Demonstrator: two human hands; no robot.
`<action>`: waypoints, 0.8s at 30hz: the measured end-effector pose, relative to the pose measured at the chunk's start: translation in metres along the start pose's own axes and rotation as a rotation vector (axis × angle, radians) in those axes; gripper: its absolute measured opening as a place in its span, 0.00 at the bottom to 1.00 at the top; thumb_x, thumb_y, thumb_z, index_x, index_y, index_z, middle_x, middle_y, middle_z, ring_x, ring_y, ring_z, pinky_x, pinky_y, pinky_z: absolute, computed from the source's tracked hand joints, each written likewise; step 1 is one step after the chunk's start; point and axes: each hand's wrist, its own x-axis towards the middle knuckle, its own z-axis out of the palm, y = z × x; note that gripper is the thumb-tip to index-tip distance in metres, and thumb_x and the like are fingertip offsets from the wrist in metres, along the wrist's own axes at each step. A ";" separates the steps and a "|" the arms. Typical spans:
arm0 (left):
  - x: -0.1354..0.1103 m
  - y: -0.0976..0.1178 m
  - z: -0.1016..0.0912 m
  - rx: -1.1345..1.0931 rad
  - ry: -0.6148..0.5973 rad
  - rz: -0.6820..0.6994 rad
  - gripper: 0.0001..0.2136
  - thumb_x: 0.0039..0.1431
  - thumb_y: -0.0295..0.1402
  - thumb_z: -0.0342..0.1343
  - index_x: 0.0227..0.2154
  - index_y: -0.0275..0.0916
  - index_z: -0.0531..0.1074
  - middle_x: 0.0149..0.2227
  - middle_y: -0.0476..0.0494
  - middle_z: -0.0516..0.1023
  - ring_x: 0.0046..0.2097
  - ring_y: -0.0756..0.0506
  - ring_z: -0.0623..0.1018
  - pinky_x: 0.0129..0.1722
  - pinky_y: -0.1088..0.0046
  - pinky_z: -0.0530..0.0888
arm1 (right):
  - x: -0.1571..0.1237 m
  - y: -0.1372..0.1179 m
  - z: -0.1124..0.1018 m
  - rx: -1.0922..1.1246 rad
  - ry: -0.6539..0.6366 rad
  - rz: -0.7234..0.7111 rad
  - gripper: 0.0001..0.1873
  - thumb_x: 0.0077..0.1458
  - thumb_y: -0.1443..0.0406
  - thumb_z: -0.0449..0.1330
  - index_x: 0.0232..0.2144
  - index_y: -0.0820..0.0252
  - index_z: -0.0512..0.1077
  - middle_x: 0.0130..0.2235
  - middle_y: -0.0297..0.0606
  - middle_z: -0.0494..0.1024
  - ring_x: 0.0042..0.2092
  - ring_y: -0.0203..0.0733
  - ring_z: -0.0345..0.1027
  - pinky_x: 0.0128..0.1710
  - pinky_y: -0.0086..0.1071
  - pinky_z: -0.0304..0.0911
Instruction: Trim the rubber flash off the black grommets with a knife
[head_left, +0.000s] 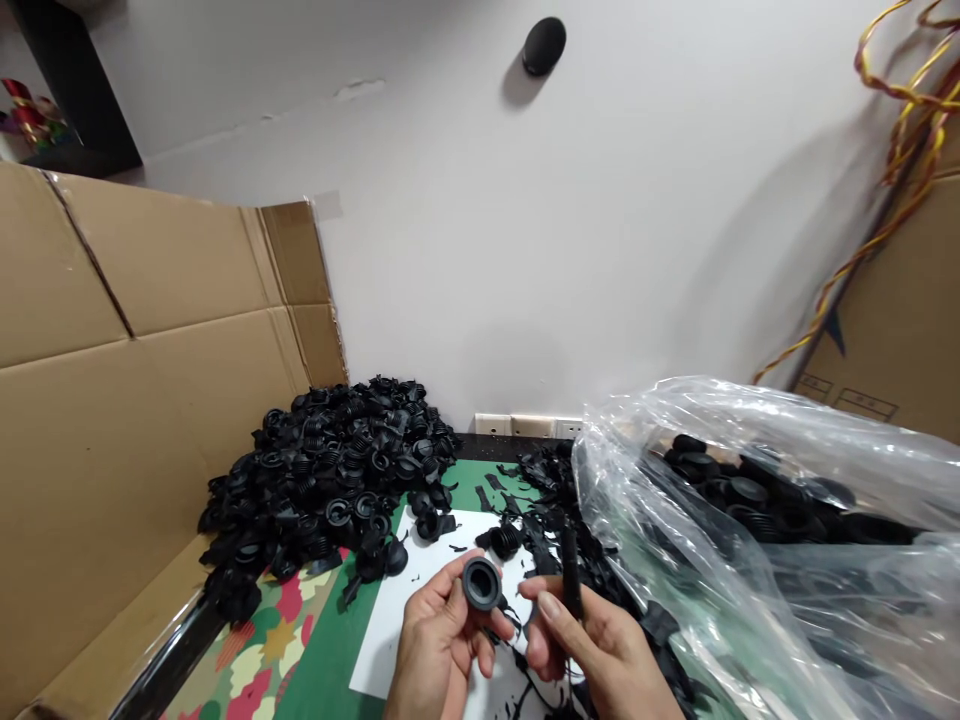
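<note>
My left hand [442,630] is closed around a round black rubber part [481,584], its hollow ring-shaped opening facing me. Close by on the right, my right hand [592,640] grips a slim black stick-like object [571,575] that stands nearly upright between thumb and fingers; its exact kind cannot be made out. The two hands are apart. Under them lies a white sheet [379,640] with black scraps on it. Just beyond the hands sits a ribbed black rubber part [504,540].
A large heap of black rubber parts [322,470] fills the left, against a cardboard panel [150,400]. Black trimmings [540,500] lie right of the sheet on a green mat [330,650]. A clear plastic bag [750,600] holds more parts. Sockets [525,426] line the wall.
</note>
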 end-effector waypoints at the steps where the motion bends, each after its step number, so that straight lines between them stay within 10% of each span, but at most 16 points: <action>1: -0.001 -0.001 0.000 0.029 0.007 0.022 0.18 0.41 0.37 0.69 0.36 0.33 0.79 0.23 0.41 0.78 0.23 0.48 0.76 0.14 0.81 0.63 | 0.000 -0.001 0.000 -0.004 0.011 0.003 0.27 0.40 0.47 0.65 0.31 0.66 0.74 0.18 0.33 0.72 0.19 0.34 0.60 0.20 0.28 0.55; 11: -0.011 -0.002 0.022 0.268 0.100 0.187 0.21 0.27 0.17 0.68 0.32 0.37 0.81 0.26 0.47 0.79 0.24 0.52 0.73 0.24 0.79 0.72 | 0.005 0.015 -0.008 -0.120 -0.001 -0.016 0.27 0.39 0.45 0.65 0.28 0.65 0.74 0.17 0.31 0.66 0.21 0.35 0.59 0.19 0.27 0.54; 24: -0.018 0.003 0.019 0.022 -0.061 -0.103 0.20 0.38 0.39 0.69 0.34 0.30 0.79 0.17 0.42 0.76 0.14 0.56 0.63 0.14 0.83 0.57 | -0.014 0.003 -0.015 -0.025 0.090 0.007 0.24 0.41 0.47 0.65 0.25 0.64 0.72 0.16 0.26 0.60 0.15 0.26 0.44 0.13 0.24 0.42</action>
